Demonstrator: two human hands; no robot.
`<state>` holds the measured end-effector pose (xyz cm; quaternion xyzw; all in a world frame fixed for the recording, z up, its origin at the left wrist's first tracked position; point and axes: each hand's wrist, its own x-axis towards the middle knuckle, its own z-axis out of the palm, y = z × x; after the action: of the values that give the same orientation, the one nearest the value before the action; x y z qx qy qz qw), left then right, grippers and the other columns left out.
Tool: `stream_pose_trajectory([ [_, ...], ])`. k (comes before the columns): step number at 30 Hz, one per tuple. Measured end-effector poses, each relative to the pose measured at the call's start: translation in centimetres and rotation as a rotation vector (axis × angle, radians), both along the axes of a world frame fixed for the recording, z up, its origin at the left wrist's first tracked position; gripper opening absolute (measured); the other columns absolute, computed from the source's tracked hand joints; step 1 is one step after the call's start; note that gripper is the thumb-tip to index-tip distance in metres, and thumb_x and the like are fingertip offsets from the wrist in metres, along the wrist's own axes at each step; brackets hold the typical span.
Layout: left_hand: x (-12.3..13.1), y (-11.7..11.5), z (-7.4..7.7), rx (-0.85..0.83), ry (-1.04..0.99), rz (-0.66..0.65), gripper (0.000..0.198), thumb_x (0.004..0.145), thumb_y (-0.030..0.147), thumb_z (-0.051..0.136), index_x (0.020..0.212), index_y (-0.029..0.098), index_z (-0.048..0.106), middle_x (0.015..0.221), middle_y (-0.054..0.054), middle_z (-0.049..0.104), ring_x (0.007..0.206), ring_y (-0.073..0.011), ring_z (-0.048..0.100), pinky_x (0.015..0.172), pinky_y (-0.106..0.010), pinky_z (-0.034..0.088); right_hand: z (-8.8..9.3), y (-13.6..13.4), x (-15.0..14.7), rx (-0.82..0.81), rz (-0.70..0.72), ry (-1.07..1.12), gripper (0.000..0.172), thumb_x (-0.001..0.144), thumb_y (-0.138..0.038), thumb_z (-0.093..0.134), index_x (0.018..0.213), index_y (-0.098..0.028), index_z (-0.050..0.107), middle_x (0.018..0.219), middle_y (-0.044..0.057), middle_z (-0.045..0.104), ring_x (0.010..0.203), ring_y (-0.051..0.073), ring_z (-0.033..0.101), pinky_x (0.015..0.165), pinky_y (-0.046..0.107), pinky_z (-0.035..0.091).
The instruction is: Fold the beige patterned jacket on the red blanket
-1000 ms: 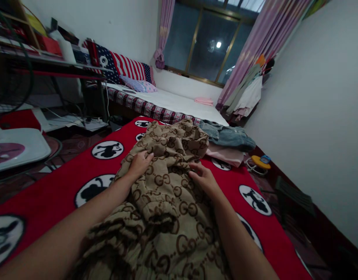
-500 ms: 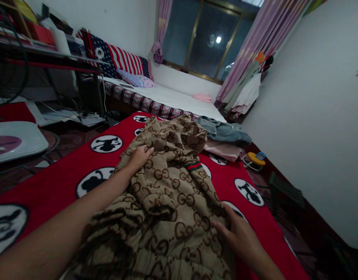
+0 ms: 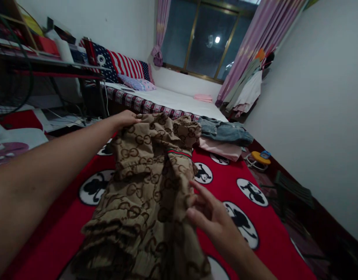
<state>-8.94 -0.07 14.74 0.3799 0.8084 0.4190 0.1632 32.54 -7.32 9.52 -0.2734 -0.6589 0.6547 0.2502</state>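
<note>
A tan hooded jacket (image 3: 144, 186) with brown lettering and a green-red stripe on one sleeve lies lengthwise before me, partly folded, its gathered hem nearest. My left hand (image 3: 127, 118) grips its upper left part, near the shoulder; the fingertips are partly hidden. On the jacket's right edge, my right hand (image 3: 211, 216) has its fingers and thumb bent around the turned-in fabric. Beneath lies a red blanket (image 3: 225, 175) with white circles and black figures.
Folded jeans (image 3: 222, 130) rest on a pale pink folded cloth (image 3: 220, 149) beyond the jacket to the right. A bed (image 3: 173, 97) stands under the window. To the left is a cluttered desk (image 3: 59, 64); a yellow stool (image 3: 260, 157) stands by the right wall.
My left hand has moved away from me and left, to the jacket's upper edge. My right hand has moved left, bringing the right side of the jacket inward, so it lies narrower.
</note>
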Motion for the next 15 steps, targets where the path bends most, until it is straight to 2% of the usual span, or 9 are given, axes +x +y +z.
stream_pose_trajectory([
  [2, -1.3, 0.4, 1.3, -0.17, 0.367, 0.127, 0.025, 0.065, 0.028, 0.075, 0.085, 0.013, 0.073, 0.098, -0.016, 0.07, 0.105, -0.0394, 0.061, 0.09, -0.049, 0.048, -0.4, -0.6, -2.1, 0.105, 0.153, 0.015, 0.062, 0.084, -0.041, 0.065, 0.14, -0.025, 0.044, 0.108, 0.009, 0.066, 0.083, 0.019, 0.068, 0.073, 0.035, 0.056],
  [4, -1.0, 0.5, 1.5, -0.195, 0.55, 0.202, 0.033, 0.068, 0.026, 0.072, 0.098, 0.014, 0.073, 0.115, -0.019, 0.065, 0.118, -0.0418, 0.052, 0.098, -0.053, 0.042, -1.2, -0.6, -3.8, 0.413, 0.199, -0.007, 0.044, 0.088, -0.035, 0.06, 0.131, -0.025, 0.054, 0.116, 0.01, 0.064, 0.101, 0.022, 0.064, 0.086, 0.04, 0.053],
  [5, -0.1, 0.6, 1.2, -0.168, 0.601, 0.188, 0.036, 0.071, 0.026, 0.069, 0.105, 0.015, 0.071, 0.12, -0.018, 0.062, 0.12, -0.0402, 0.05, 0.099, -0.051, 0.04, -1.8, -0.4, -4.6, 0.608, 0.193, -0.04, 0.039, 0.089, -0.032, 0.058, 0.127, -0.024, 0.058, 0.123, 0.011, 0.061, 0.114, 0.024, 0.058, 0.097, 0.045, 0.048],
  [6, 1.2, 0.7, 0.6, -0.139, 0.663, 0.132, 0.038, 0.076, 0.028, 0.064, 0.111, 0.017, 0.07, 0.123, -0.017, 0.061, 0.121, -0.0368, 0.05, 0.1, -0.048, 0.04, -2.4, -0.2, -5.2, 0.788, 0.188, -0.085, 0.038, 0.089, -0.03, 0.057, 0.127, -0.024, 0.059, 0.131, 0.011, 0.058, 0.126, 0.027, 0.05, 0.107, 0.05, 0.039],
  [8, 4.7, 0.9, -1.2, -0.07, 0.748, -0.109, 0.036, 0.084, 0.031, 0.056, 0.115, 0.019, 0.068, 0.122, -0.013, 0.062, 0.118, -0.0287, 0.053, 0.101, -0.04, 0.041, -3.8, 0.3, -6.4, 1.014, 0.244, -0.213, 0.046, 0.091, -0.03, 0.054, 0.136, -0.025, 0.051, 0.148, 0.009, 0.044, 0.141, 0.029, 0.031, 0.116, 0.059, 0.02],
  [9, 6.8, 0.9, -2.3, -0.012, 0.771, -0.279, 0.037, 0.087, 0.034, 0.052, 0.117, 0.018, 0.067, 0.124, -0.011, 0.062, 0.119, -0.0253, 0.053, 0.103, -0.036, 0.04, -4.5, 0.4, -6.9, 1.063, 0.293, -0.281, 0.051, 0.092, -0.031, 0.051, 0.142, -0.026, 0.044, 0.153, 0.008, 0.037, 0.144, 0.03, 0.024, 0.117, 0.061, 0.014],
  [11, 10.7, 0.9, -4.9, 0.071, 0.783, -0.571, 0.043, 0.094, 0.042, 0.043, 0.126, 0.02, 0.061, 0.135, -0.01, 0.055, 0.126, -0.0221, 0.049, 0.108, -0.035, 0.035, -5.9, 0.4, -7.5, 1.098, 0.367, -0.374, 0.056, 0.095, -0.033, 0.046, 0.149, -0.026, 0.032, 0.157, 0.006, 0.028, 0.146, 0.029, 0.018, 0.117, 0.062, 0.011],
  [13, 13.8, 0.8, -7.6, 0.036, 0.794, -0.683, 0.049, 0.094, 0.051, 0.041, 0.135, 0.026, 0.054, 0.147, -0.009, 0.044, 0.137, -0.0265, 0.037, 0.112, -0.046, 0.028, -6.8, 0.3, -7.6, 1.114, 0.382, -0.405, 0.057, 0.095, -0.033, 0.044, 0.15, -0.027, 0.028, 0.159, 0.005, 0.024, 0.147, 0.029, 0.016, 0.117, 0.062, 0.012],
  [15, 15.6, 0.7, -10.1, -0.01, 0.819, -0.674, 0.053, 0.094, 0.054, 0.042, 0.139, 0.028, 0.05, 0.151, -0.01, 0.04, 0.143, -0.0304, 0.028, 0.114, -0.055, 0.02, -7.3, 0.1, -7.3, 1.117, 0.356, -0.373, 0.056, 0.094, -0.031, 0.046, 0.148, -0.027, 0.033, 0.157, 0.006, 0.028, 0.146, 0.029, 0.022, 0.116, 0.061, 0.015],
])
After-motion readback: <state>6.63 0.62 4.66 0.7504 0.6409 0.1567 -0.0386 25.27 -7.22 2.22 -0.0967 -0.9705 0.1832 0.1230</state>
